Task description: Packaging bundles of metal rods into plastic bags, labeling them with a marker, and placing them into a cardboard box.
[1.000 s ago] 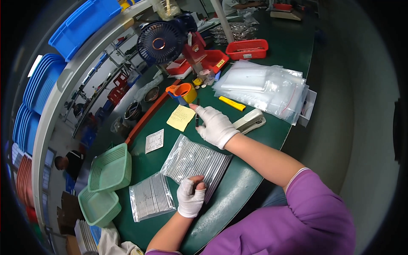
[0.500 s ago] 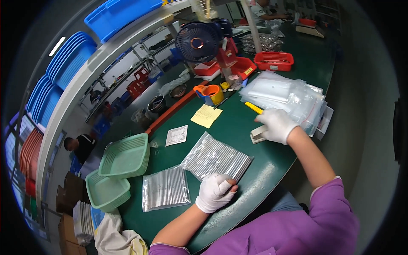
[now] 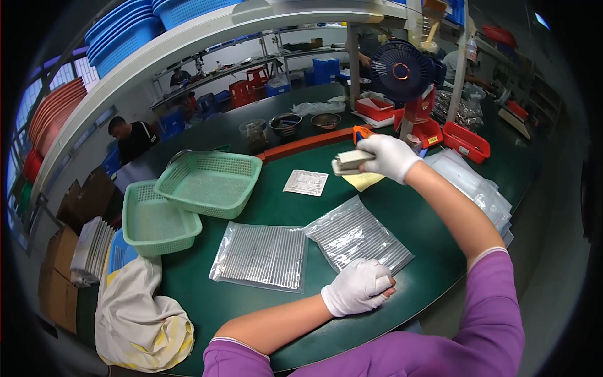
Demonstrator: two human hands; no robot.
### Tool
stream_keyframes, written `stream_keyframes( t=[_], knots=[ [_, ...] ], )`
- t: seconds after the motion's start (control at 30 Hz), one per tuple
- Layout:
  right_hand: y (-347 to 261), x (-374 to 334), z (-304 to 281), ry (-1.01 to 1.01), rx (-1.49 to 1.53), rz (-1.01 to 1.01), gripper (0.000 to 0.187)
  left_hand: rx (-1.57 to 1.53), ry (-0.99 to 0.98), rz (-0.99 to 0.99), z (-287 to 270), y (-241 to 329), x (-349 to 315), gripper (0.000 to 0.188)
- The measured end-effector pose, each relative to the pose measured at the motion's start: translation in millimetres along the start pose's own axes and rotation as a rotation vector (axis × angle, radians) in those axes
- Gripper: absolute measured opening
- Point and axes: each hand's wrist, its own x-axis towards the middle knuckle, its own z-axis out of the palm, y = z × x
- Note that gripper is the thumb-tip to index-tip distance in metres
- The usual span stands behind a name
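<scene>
In a white glove with bare fingertips, my left hand (image 3: 358,288) is closed in a loose fist at the near edge of a clear bag of thin silvery rods (image 3: 358,232). Whatever its fingers hold, if anything, is hidden. A second bag of rods (image 3: 260,256) lies flat to the left of the first. My right hand (image 3: 391,158), also gloved, is raised over the table and grips a grey-white stapler (image 3: 352,162). Under the stapler is a yellow note (image 3: 364,181), partly covered. Left of it lies a white printed slip (image 3: 306,182).
Two green plastic baskets (image 3: 210,179) overlap at the left, above a crumpled cloth (image 3: 141,314). Clear plastic bags (image 3: 468,182) are stacked beyond my right forearm. A dark fan (image 3: 402,70) and a red tray (image 3: 466,142) stand at the back. Another person (image 3: 132,138) is far left.
My right hand has carried the stapler left, from beside the plastic bags to over the yellow note. My left hand stays by the right bag. The whole view has turned to the left.
</scene>
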Motion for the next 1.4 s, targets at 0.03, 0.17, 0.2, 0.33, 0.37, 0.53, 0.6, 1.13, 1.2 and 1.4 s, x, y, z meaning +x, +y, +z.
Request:
stream_keyframes(
  t=[0.03,0.17,0.2,0.33,0.37,0.53,0.6,1.13,1.2,1.4],
  knots=[
    [-6.0,27.8,11.1,-0.008,-0.019,0.001,0.030,-0.013,0.011,-0.007,1.7,-0.2,-0.5,0.011],
    [-15.7,133.9,77.5,-0.040,-0.022,-0.017,0.031,-0.089,0.035,-0.056,9.1,-6.0,-4.9,0.010],
    [-20.7,152.1,93.1,-0.041,-0.007,-0.014,0.031,-0.107,0.014,-0.070,8.7,-6.6,-4.6,0.010],
    [-33.2,201.6,139.1,-0.058,-0.034,-0.074,0.029,-0.251,0.117,-0.114,18.1,-9.4,-3.5,0.017],
    [-39.6,207.3,145.3,-0.041,-0.061,-0.096,0.026,-0.297,0.151,-0.121,17.1,-10.4,-3.9,0.024],
    [-42.3,230.8,192.4,0.101,-0.232,-0.077,0.023,-0.285,0.232,-0.338,22.1,-9.3,-10.6,0.035],
    [-46.1,227.5,203.8,0.216,-0.244,-0.062,0.025,-0.275,0.210,-0.357,22.9,-10.9,-12.5,0.038],
    [-45.8,201.5,204.7,0.056,-0.115,-0.175,0.016,-0.300,0.239,-0.264,21.1,-8.1,-11.3,0.036],
    [-50.9,197.5,207.3,0.067,-0.098,-0.160,0.016,-0.285,0.237,-0.256,19.6,-8.5,-13.4,0.036],
    [-58.1,194.2,209.8,0.027,-0.183,-0.116,0.017,-0.265,0.237,-0.270,22.4,-9.2,-14.2,0.032]
  ],
)
